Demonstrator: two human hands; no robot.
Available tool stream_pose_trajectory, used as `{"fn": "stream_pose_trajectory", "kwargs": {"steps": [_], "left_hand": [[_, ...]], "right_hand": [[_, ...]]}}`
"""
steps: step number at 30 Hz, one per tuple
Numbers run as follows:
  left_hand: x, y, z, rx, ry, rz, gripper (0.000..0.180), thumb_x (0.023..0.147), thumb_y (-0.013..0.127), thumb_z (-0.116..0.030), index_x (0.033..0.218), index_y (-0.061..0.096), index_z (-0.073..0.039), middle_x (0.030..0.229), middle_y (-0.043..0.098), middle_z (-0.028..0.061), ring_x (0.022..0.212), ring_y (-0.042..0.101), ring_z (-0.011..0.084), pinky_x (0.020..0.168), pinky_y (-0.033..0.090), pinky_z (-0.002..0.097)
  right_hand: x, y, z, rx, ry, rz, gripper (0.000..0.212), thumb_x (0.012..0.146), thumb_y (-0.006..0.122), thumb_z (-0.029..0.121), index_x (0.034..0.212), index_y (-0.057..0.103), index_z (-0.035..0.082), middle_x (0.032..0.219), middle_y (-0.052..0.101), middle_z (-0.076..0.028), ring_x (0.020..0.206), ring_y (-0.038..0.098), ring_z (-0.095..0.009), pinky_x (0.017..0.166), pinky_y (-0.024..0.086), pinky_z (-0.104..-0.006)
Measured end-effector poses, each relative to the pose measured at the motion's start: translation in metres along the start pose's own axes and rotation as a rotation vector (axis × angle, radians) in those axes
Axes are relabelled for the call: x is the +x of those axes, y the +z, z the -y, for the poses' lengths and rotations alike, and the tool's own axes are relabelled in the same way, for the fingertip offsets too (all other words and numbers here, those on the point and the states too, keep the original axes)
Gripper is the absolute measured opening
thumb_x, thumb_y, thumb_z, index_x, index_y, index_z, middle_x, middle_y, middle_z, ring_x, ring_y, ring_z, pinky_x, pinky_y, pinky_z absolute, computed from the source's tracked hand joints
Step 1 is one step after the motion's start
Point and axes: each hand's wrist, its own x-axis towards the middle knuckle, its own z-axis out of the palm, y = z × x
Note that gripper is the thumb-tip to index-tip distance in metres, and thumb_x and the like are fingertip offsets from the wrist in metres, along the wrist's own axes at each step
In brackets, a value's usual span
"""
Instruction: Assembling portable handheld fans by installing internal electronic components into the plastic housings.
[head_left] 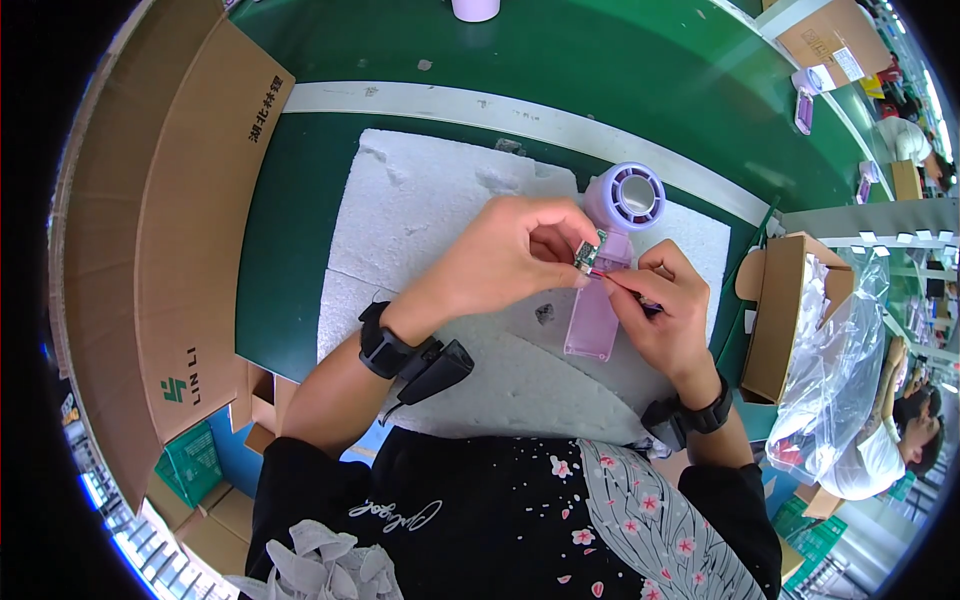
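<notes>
A purple handheld fan [590, 325] lies on the white foam sheet, its round slotted head away from me and its handle housing toward me. Over the handle, my left hand [490, 255] is closed, pinching a small green circuit board [587, 254] between thumb and fingers. My right hand [672, 310] is closed as well, its thumb and forefinger gripping thin wires [602, 274] at the board's near edge. Fingers partly cover the joint, so I cannot tell whether the wire end is seated in the board. Both wrists wear black straps with small devices.
Foam sheet [430, 230] covers the green worktop. A tall cardboard box [195, 230] stands at left; another box [778, 320] with a clear plastic bag [825, 375] is at right. Beyond a pale rail runs a green surface [560, 60]. A person [880, 450] sits far right.
</notes>
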Motion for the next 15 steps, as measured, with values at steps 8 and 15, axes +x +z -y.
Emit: {"fn": "stream_pose_trajectory", "kwargs": {"steps": [8, 15], "left_hand": [[0.0, 0.007, 0.007, 0.127, 0.184, -0.059, 0.037, 0.078, 0.066, 0.009, 0.113, 0.067, -0.001, 0.1, 0.067, 0.006, 0.087, 0.064, 0.0127, 0.08, 0.054, 0.0283], [0.0, 0.013, 0.0, 0.4, 0.327, -0.128, 0.039, 0.076, 0.067, 0.008, 0.113, 0.067, -0.003, 0.095, 0.068, 0.0076, 0.081, 0.065, 0.0152, 0.078, 0.055, 0.0282]], "right_hand": [[0.002, -0.002, -0.003, -0.056, -0.11, 0.068, 0.016, 0.077, 0.075, -0.002, 0.092, 0.073, 0.002, 0.083, 0.054, -0.005, 0.06, 0.053, -0.011, 0.051, 0.04, -0.0242], [0.007, 0.006, 0.012, -0.018, 0.08, -0.101, 0.027, 0.076, 0.077, 0.006, 0.101, 0.067, 0.006, 0.09, 0.063, -0.008, 0.059, 0.062, -0.017, 0.05, 0.05, -0.0282]]}}
